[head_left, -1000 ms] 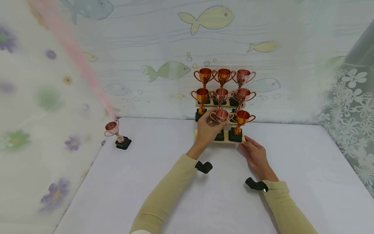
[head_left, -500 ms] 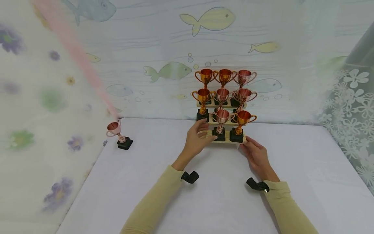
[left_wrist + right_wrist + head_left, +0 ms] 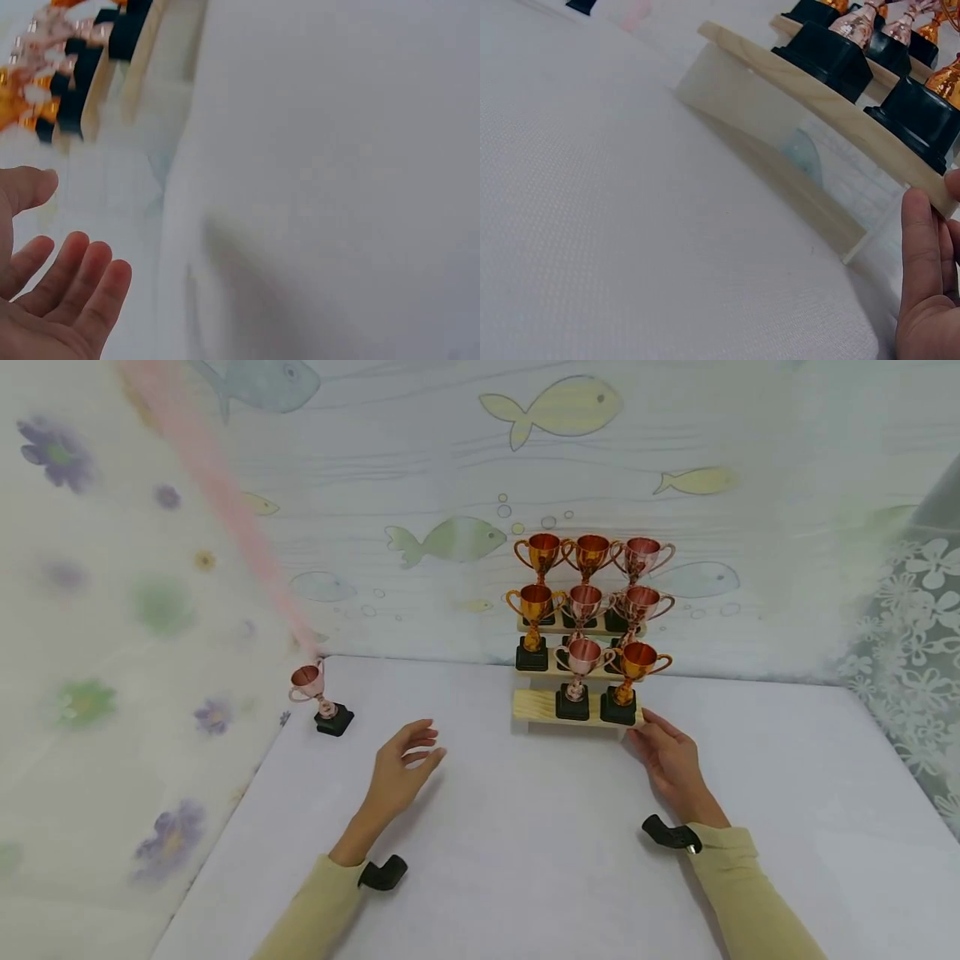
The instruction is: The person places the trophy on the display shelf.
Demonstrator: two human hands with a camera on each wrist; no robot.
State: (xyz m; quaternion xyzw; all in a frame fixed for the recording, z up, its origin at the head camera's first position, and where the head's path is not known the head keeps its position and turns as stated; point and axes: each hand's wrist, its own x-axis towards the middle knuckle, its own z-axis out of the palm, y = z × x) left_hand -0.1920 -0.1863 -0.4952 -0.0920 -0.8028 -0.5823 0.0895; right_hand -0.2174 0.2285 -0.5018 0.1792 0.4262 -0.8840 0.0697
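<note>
My left hand (image 3: 399, 774) is over the table with fingers relaxed and apart, holding nothing. To its upper left a small rose-gold trophy cup (image 3: 309, 681) on a black base stands tilted in the view. My right hand (image 3: 672, 762) pinches the right end of the lowest step of a tiered wooden stand (image 3: 534, 704); in the right wrist view, its thumb is above the board (image 3: 780, 79) and its fingers at the edge. On that step are a rose-gold trophy (image 3: 583, 657) in the middle and a gold one (image 3: 637, 658) at the right, with bare wood to their left.
The upper two steps carry more gold trophies (image 3: 536, 602) and rose-gold trophies (image 3: 641, 558), three per step. Behind the white table (image 3: 510, 843) hangs a fish-print curtain (image 3: 435, 443); a flowered curtain (image 3: 97, 610) borders the left side.
My left hand has let go of the rose-gold trophy on the lowest step and moved left, away from the stand. The right hand has kept its place at the stand's end.
</note>
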